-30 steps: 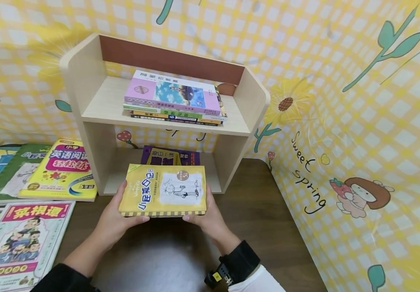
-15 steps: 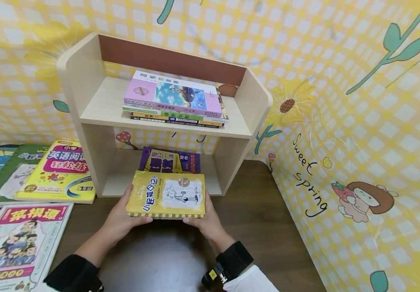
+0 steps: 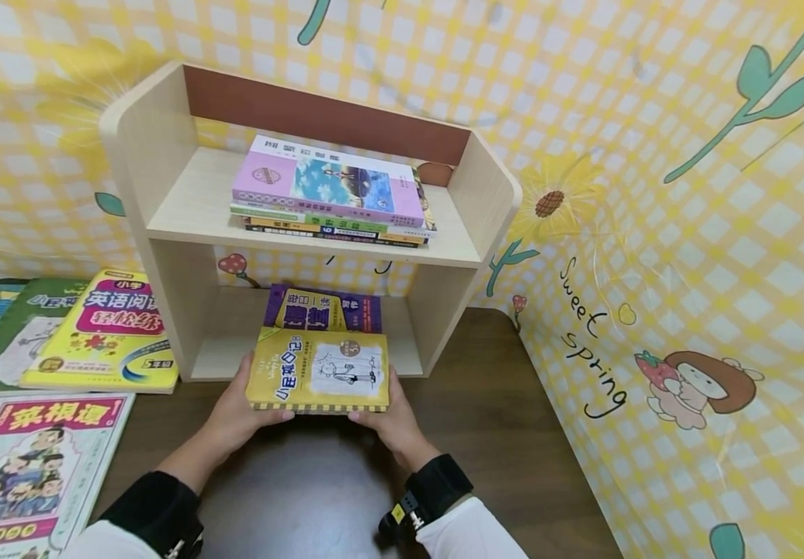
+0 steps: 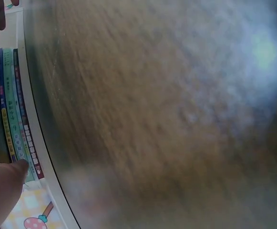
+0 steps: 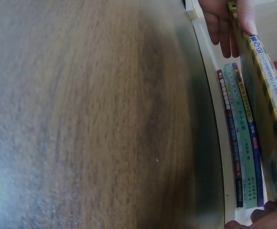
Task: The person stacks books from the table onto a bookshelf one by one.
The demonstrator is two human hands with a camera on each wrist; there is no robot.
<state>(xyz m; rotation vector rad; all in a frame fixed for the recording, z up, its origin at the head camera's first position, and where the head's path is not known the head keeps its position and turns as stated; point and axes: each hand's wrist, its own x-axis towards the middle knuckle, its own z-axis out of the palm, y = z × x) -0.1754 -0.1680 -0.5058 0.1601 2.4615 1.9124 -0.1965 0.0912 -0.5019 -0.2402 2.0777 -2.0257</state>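
Note:
A yellow comic book (image 3: 318, 369) lies face up between my two hands in the head view, at the front of the lower shelf. My left hand (image 3: 234, 411) grips its left end and my right hand (image 3: 395, 419) its right end, thumbs along the near edge. Behind it a purple book (image 3: 363, 310) shows on the lower shelf. In the right wrist view, the yellow book (image 5: 262, 86) is held apart from a short stack of books (image 5: 241, 138) on the shelf, a gap showing between them.
A two-tier wooden bookshelf (image 3: 164, 171) stands against a yellow checked cloth. On its upper tier sits a book stack topped by a lilac book (image 3: 332, 182). Several books, including a yellow workbook (image 3: 105, 334) and a pink-titled magazine (image 3: 39, 473), lie on the dark tabletop (image 3: 514, 435) at left.
The yellow book's left end and my left hand have shifted slightly right. More of the purple book's cover shows behind it. Both hands keep their hold.

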